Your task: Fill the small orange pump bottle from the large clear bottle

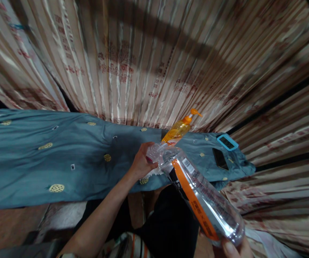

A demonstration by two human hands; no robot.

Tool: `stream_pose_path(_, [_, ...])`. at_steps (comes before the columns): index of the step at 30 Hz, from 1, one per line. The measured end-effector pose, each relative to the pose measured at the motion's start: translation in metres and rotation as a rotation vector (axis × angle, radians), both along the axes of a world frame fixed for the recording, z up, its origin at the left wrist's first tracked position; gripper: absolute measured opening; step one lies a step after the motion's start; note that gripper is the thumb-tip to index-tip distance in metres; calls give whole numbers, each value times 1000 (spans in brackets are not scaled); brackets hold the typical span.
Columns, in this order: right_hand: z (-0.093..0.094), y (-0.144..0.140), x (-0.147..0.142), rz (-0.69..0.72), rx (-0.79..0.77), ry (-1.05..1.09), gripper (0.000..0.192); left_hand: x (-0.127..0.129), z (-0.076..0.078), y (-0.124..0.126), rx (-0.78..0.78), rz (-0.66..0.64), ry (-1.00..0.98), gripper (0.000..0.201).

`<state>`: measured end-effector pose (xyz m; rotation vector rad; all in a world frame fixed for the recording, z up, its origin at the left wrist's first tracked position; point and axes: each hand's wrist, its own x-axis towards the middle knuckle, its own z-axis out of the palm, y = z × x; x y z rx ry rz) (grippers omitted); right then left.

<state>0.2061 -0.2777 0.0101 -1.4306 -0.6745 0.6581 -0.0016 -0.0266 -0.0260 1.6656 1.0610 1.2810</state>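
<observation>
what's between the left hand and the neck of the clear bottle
Nothing visible: the left hand already grips the neck end of the clear bottle, while the right hand holds its base. The orange pump bottle stands just behind.

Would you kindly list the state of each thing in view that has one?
clear plastic bottle: tilted, neck toward the table, base gripped by the right hand
bottle neck: grasped by the left hand; cap state cannot be told
orange pump bottle: standing, partly full
dark phone: lying flat, screen off
blue-framed device: lying flat on the blue cloth
</observation>
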Motion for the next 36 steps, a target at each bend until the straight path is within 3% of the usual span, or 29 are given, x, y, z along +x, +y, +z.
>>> stream_pose_path(16, [3, 1, -2, -71, -49, 20, 87, 1, -2, 2, 14, -5, 19, 74])
stream_pose_path(22, [7, 3, -3, -25, -43, 17, 88, 0, -1, 1, -8, -5, 14, 76])
stream_pose_path(36, [16, 5, -4, -10, -21, -6, 70, -1, 5, -2, -17, -12, 0, 72])
